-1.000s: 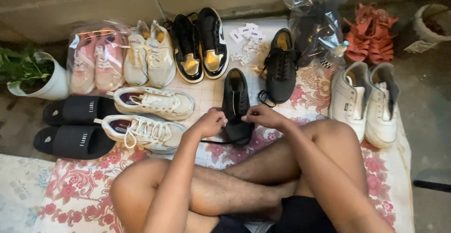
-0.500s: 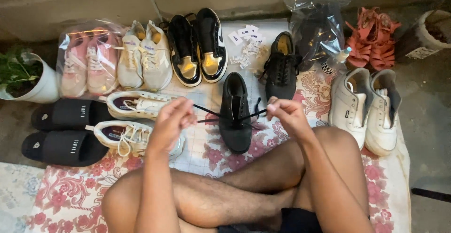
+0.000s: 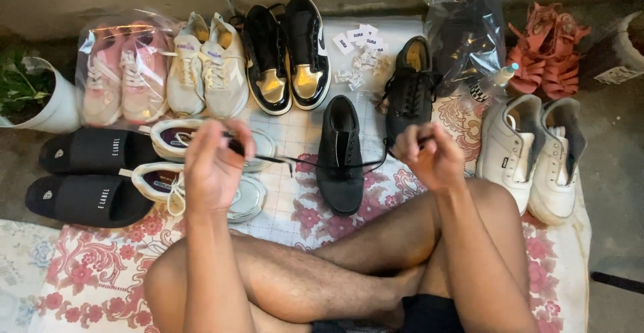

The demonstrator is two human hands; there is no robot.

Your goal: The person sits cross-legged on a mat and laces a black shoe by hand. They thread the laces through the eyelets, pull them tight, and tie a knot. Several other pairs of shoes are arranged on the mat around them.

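A black sneaker (image 3: 341, 155) lies on a floral cloth (image 3: 100, 272) in front of my crossed legs, toe toward me. Its black lace (image 3: 308, 164) is stretched out sideways to both of my hands. My left hand (image 3: 213, 165) pinches one lace end, raised over a white sneaker pair (image 3: 251, 195). To the right of the shoe, my right hand (image 3: 429, 155) grips the other end. The matching black sneaker (image 3: 410, 88) sits just behind, laces loose.
Black slides (image 3: 90, 175) lie at left by a white plant pot (image 3: 40, 101). Along the back are bagged pink sneakers (image 3: 124, 71), cream sneakers (image 3: 204, 65), black-and-gold shoes (image 3: 288, 51), small paper tags (image 3: 359, 51) and a dark plastic bag (image 3: 466, 38). White sneakers (image 3: 533, 152) and red sandals (image 3: 543, 58) are at right.
My hands left the shoe's tongue area and pulled apart, left hand going left and right hand going right, drawing the lace taut across the black sneaker.
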